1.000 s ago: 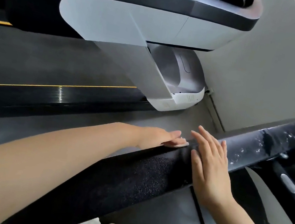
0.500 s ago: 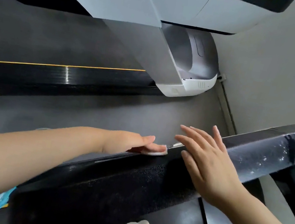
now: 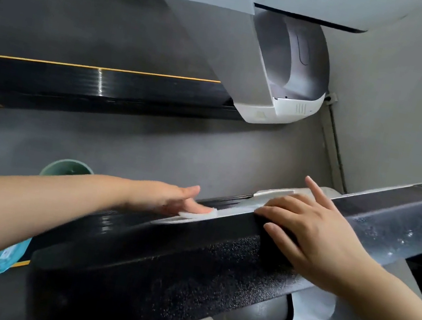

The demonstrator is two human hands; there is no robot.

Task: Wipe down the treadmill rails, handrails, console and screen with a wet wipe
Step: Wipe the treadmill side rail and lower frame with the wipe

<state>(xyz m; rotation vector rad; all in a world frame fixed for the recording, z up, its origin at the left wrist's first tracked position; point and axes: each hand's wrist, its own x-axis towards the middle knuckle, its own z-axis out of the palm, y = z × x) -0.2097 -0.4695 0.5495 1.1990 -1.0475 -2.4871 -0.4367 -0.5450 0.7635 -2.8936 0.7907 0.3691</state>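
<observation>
A black treadmill handrail (image 3: 186, 262) with a rough textured face runs across the lower middle of the view. My left hand (image 3: 169, 199) lies flat, fingers straight, pressing a white wet wipe (image 3: 196, 215) onto the far top edge of this rail. My right hand (image 3: 312, 234) rests over the rail just to the right, fingers spread and bent down over its edge, index finger raised. To the right the rail's glossy black part (image 3: 400, 232) carries wet droplets.
A neighbouring treadmill's white upright and motor cover (image 3: 279, 87) hang over the top. Its black side rail with a yellow stripe (image 3: 99, 83) crosses the left. A green bin (image 3: 67, 168) and a teal wipe packet (image 3: 10, 254) sit on the grey floor.
The view has dropped lower and closer. My left hand slid the wipe leftward along the rail's top edge. My right hand settled down onto the rail and bent over it.
</observation>
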